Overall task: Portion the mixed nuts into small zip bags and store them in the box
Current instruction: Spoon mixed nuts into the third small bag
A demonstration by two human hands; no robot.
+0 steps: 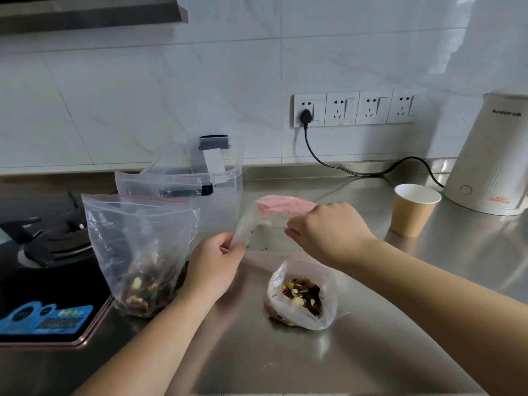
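A large zip bag with mixed nuts at its bottom stands upright at the left of the steel counter. A small bag holding a portion of nuts sits open in front of me. Above the counter, both hands hold a stack of empty small zip bags with a pink top edge. My left hand pinches its lower left end. My right hand grips its right side. A clear plastic box with a clip lid stands behind the large bag.
A paper cup stands at the right, with a white kettle behind it and its black cord running to a wall socket. A gas hob fills the left. Dark crumbs lie on the counter under the held bags.
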